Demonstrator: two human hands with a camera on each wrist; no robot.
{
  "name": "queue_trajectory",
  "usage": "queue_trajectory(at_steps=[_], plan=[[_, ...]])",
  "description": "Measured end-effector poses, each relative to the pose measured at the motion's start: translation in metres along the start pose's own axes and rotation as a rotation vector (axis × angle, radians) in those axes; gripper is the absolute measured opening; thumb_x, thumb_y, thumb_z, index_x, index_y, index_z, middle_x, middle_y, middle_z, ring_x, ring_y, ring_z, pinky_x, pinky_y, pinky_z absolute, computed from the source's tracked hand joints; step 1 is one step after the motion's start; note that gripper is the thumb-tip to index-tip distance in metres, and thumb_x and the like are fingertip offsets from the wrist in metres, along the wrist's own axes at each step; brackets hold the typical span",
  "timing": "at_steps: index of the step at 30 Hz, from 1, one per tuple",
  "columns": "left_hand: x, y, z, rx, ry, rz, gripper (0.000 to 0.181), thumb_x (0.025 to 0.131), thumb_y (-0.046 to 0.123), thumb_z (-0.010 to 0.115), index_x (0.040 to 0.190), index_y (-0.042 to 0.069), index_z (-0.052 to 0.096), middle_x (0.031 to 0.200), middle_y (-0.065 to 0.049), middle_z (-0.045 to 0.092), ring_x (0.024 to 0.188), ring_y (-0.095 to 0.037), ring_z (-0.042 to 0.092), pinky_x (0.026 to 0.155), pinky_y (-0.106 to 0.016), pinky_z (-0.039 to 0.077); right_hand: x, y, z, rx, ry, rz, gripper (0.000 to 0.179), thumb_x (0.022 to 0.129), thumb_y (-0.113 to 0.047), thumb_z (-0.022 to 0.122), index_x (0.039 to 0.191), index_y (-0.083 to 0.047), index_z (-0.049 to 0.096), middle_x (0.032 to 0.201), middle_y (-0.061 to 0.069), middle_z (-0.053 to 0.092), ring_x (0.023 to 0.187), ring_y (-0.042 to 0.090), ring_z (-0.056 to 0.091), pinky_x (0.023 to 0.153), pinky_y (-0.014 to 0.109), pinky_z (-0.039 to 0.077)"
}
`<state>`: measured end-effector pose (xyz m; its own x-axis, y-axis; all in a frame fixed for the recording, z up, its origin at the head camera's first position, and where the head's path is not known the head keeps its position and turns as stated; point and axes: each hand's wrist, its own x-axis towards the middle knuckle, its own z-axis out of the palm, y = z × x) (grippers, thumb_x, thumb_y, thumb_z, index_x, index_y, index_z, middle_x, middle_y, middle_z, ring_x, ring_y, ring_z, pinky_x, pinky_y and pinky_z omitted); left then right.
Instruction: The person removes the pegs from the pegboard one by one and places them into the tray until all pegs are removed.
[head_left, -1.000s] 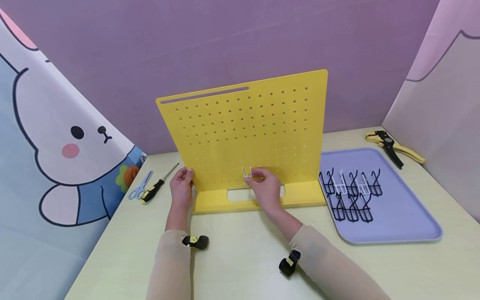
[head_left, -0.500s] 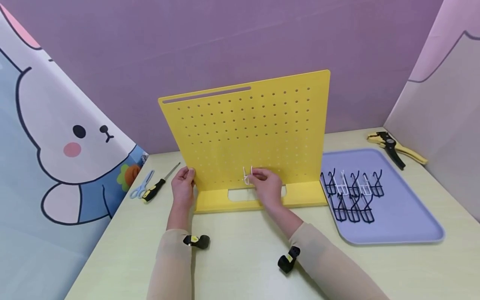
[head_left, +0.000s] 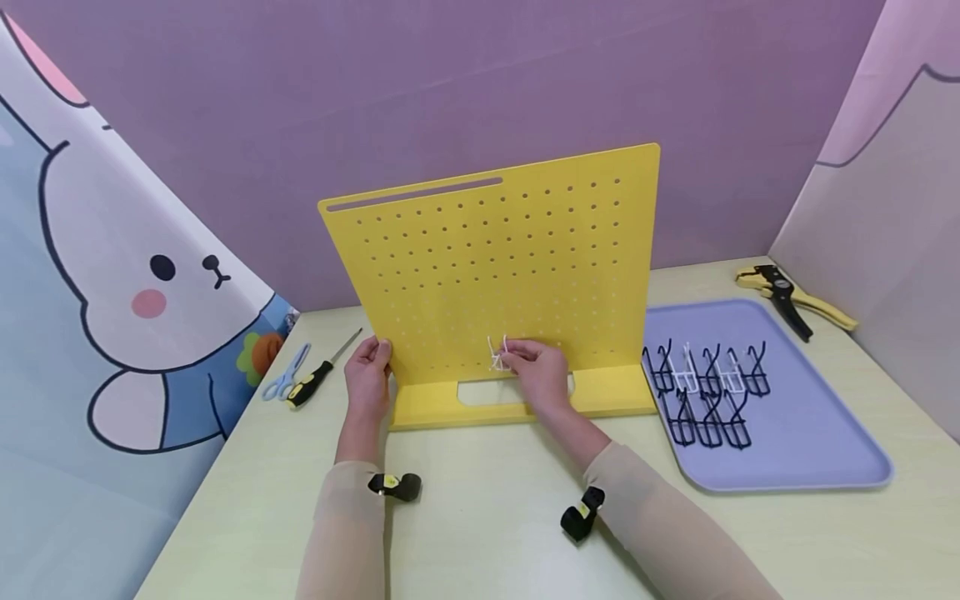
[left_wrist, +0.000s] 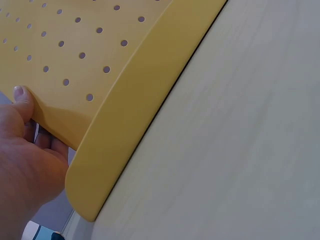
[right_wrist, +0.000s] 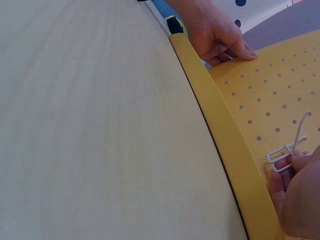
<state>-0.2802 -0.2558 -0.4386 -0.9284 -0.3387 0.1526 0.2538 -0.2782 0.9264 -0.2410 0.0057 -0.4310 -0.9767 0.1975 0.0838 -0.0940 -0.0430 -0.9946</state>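
Note:
A yellow pegboard [head_left: 480,250] with rows of holes stands upright on its base lip. My left hand [head_left: 368,377] grips its lower left edge, the thumb on the front face and the fingers behind, as the left wrist view also shows. Low on the board's middle, my right hand [head_left: 542,375] pinches a white wire hook [right_wrist: 282,156] between thumb and fingers. The hook's two prongs point upward in the head view, and its frame lies right at the perforated face. Part of the hook is hidden by the fingers.
On the right, a lavender tray [head_left: 810,442] holds several black wire hooks [head_left: 708,421] and white ones. Behind it lies a yellow-and-black wire stripper [head_left: 783,292]. Left of the board are blue-handled scissors [head_left: 281,382] and a screwdriver [head_left: 309,383]. A purple backdrop [head_left: 480,83] rises behind the table.
The white hook has turned and shifted slightly down against the board in my right hand. My left hand keeps its grip on the board's edge.

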Motion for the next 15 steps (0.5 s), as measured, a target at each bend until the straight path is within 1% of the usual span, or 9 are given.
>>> queue_trajectory(at_steps=[5,8,11,12,15], plan=[[-0.002,0.000,-0.001,0.007,0.011,-0.016,0.009,0.100,0.007,0.064,0.097,0.010,0.072,0.076,0.002,0.062,0.069,-0.008,0.051,0.063,-0.019,0.045,-0.001,0.002,-0.002,-0.013,-0.022,-0.041,0.017,0.086,0.004,0.078,0.103,0.002,0.076,0.098,0.015,0.076,0.090,0.024,0.074,0.077,0.031,0.060],[-0.002,0.001,-0.001,0.002,0.007,-0.029,0.008,0.099,0.008,0.064,0.098,0.010,0.072,0.076,0.002,0.062,0.070,-0.009,0.052,0.065,-0.019,0.046,-0.003,0.001,-0.006,-0.017,-0.041,-0.042,0.017,0.086,0.003,0.077,0.103,0.002,0.077,0.098,0.014,0.076,0.089,0.023,0.073,0.078,0.033,0.060],[-0.002,0.001,-0.001,-0.014,-0.007,-0.038,0.009,0.099,0.008,0.064,0.097,0.011,0.072,0.076,0.002,0.062,0.072,-0.009,0.053,0.068,-0.020,0.048,-0.006,-0.004,-0.010,-0.009,-0.066,-0.032,0.016,0.087,0.003,0.077,0.103,0.001,0.076,0.098,0.014,0.075,0.087,0.022,0.073,0.080,0.039,0.060],[-0.002,0.002,-0.001,-0.017,-0.011,-0.042,0.011,0.099,0.007,0.063,0.096,0.012,0.072,0.076,0.001,0.061,0.072,-0.010,0.053,0.068,-0.021,0.048,-0.007,-0.006,-0.011,0.001,-0.076,-0.032,0.016,0.087,0.003,0.077,0.103,0.002,0.076,0.098,0.015,0.075,0.086,0.022,0.073,0.081,0.041,0.059],[-0.003,0.005,-0.001,-0.028,-0.026,-0.047,0.013,0.099,0.006,0.062,0.094,0.012,0.073,0.076,0.000,0.062,0.073,-0.011,0.055,0.071,-0.022,0.050,-0.010,-0.011,-0.017,0.053,-0.109,-0.025,0.018,0.088,0.004,0.075,0.106,0.005,0.074,0.099,0.017,0.075,0.085,0.020,0.072,0.081,0.042,0.059]])
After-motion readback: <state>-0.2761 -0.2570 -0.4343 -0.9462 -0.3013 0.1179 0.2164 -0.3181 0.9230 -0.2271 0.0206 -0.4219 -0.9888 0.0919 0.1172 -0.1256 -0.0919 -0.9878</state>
